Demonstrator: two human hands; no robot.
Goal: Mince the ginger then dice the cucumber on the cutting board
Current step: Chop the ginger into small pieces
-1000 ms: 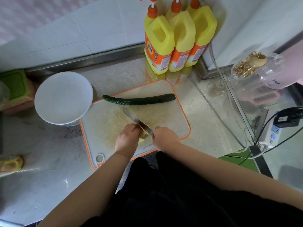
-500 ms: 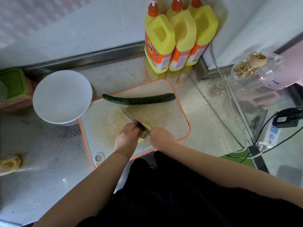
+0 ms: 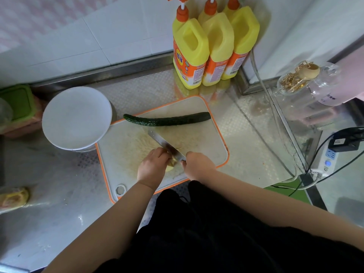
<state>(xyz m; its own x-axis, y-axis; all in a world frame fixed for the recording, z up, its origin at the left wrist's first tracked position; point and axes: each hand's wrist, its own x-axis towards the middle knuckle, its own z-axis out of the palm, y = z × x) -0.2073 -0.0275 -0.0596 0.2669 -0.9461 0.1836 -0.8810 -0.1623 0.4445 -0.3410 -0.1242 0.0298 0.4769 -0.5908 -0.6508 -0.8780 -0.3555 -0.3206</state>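
Gripping the knife handle, the right hand lays the blade on the ginger, which the left hand pins with curled fingers at the cutting board's near edge; the cucumber lies whole along its far edge.

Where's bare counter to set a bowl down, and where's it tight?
Free: steel counter left of the cutting board, below the white plate; also the strip between the board's right edge and the cable. Crowded: the board's near edge, where left hand, right hand, knife and ginger meet; cucumber spans the far edge.
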